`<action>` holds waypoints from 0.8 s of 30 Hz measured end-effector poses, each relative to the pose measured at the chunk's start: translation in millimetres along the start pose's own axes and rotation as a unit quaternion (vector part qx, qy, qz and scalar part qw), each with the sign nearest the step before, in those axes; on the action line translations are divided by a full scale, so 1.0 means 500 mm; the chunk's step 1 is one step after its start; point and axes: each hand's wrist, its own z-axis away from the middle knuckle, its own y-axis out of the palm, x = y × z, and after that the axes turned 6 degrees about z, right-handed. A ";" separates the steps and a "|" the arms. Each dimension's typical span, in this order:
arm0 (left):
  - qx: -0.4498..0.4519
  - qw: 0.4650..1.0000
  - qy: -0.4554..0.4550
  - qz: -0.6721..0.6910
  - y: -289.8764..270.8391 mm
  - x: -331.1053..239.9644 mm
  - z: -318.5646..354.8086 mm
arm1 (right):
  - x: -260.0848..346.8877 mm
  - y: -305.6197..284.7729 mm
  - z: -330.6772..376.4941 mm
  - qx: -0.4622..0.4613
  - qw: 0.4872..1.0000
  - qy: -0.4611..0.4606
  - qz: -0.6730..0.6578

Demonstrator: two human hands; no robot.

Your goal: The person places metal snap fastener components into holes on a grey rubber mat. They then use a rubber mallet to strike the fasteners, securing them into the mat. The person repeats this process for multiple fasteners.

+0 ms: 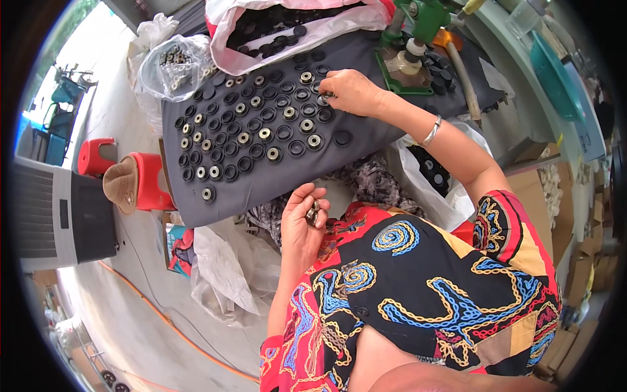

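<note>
The right hand (pixel 353 91) pinches a small metal ring (pixel 328 96) just above the black caps (pixel 255 124) laid in rows for filling; the left hand (pixel 304 219) cups spare rings (pixel 313 214) close by, fingers curled.

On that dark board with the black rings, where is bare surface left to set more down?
The dark board is bare along its near edge, below the ring rows, and in the near right corner past the lone black ring. The middle is packed with rings. The far right is crowded by the green press and the right hand.
</note>
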 end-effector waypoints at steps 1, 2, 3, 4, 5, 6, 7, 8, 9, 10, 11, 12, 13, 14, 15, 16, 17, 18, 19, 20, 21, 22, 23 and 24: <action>0.004 1.000 0.000 0.002 0.001 -0.003 0.000 | -0.003 0.005 -0.005 0.009 1.000 -0.001 0.009; 0.006 1.000 -0.001 0.006 0.003 -0.002 0.007 | -0.004 0.007 -0.007 0.020 1.000 -0.002 0.016; 0.004 1.000 0.000 0.008 0.005 -0.001 0.013 | -0.003 0.008 -0.007 0.031 0.999 -0.002 0.025; 0.001 1.000 0.000 0.010 0.008 0.001 0.018 | -0.001 0.006 -0.007 0.040 0.999 -0.004 0.033; -0.001 1.000 0.001 0.010 0.009 0.000 0.019 | 0.001 0.007 -0.008 0.046 0.998 -0.004 0.041; -0.001 1.000 0.000 0.012 0.011 -0.001 0.020 | 0.002 0.007 -0.010 0.052 0.997 -0.005 0.050; -0.002 1.000 -0.001 0.014 0.015 -0.003 0.021 | 0.003 0.005 -0.012 0.059 0.997 -0.008 0.055; -0.004 1.000 0.000 0.018 0.016 -0.004 0.021 | 0.007 0.004 -0.015 0.067 0.996 -0.012 0.059; -0.008 1.000 0.002 0.012 0.019 -0.004 0.021 | 0.008 0.003 -0.018 0.076 0.995 -0.017 0.064; -0.013 1.000 0.004 0.007 0.024 -0.003 0.019 | 0.005 0.001 -0.022 0.082 0.993 -0.023 0.083; -0.022 1.000 0.010 0.003 0.028 -0.001 0.023 | 0.004 0.001 -0.026 0.089 0.991 -0.033 0.098; -0.021 1.000 0.000 0.016 0.031 0.000 0.023 | 0.005 0.004 -0.030 0.096 0.988 -0.043 0.110; -0.019 0.999 -0.009 0.030 0.035 0.001 0.020 | 0.002 -0.003 -0.030 0.096 0.987 -0.058 0.118; -0.019 0.999 -0.015 0.041 0.038 0.002 0.016 | 0.001 -0.007 -0.029 0.099 0.987 -0.062 0.112; -0.004 0.998 -0.017 0.054 0.035 0.005 0.010 | 0.001 -0.010 -0.016 0.066 0.988 -0.069 0.120; -0.011 0.998 -0.012 0.056 0.036 0.005 0.015 | 0.010 -0.012 -0.003 0.034 0.989 -0.075 0.126; -0.015 0.998 -0.008 0.063 0.039 0.007 0.017 | 0.034 -0.020 0.003 -0.001 0.988 -0.105 0.109; -0.017 0.998 -0.007 0.068 0.040 0.010 0.014 | 0.065 -0.033 0.023 -0.035 0.986 -0.132 0.093; -0.012 0.998 -0.005 0.055 0.037 0.014 0.006 | 0.095 -0.047 0.050 -0.069 0.983 -0.153 0.076; 0.013 0.999 -0.006 0.051 0.033 0.019 0.003 | 0.130 -0.057 0.076 -0.053 0.981 -0.185 0.016; 0.039 0.998 -0.007 0.046 0.032 0.021 0.000 | 0.163 -0.075 0.095 -0.030 0.957 -0.289 -0.012; 0.068 0.997 -0.009 0.039 0.031 0.022 -0.003 | 0.190 -0.064 0.113 0.053 0.944 -0.322 -0.041; 0.124 0.984 -0.034 0.124 0.008 0.021 -0.009 | 0.223 -0.064 0.141 0.092 0.958 -0.265 -0.067; 0.065 0.994 -0.015 0.086 0.020 0.024 -0.007 | 0.239 -0.033 0.162 0.085 0.961 -0.251 -0.075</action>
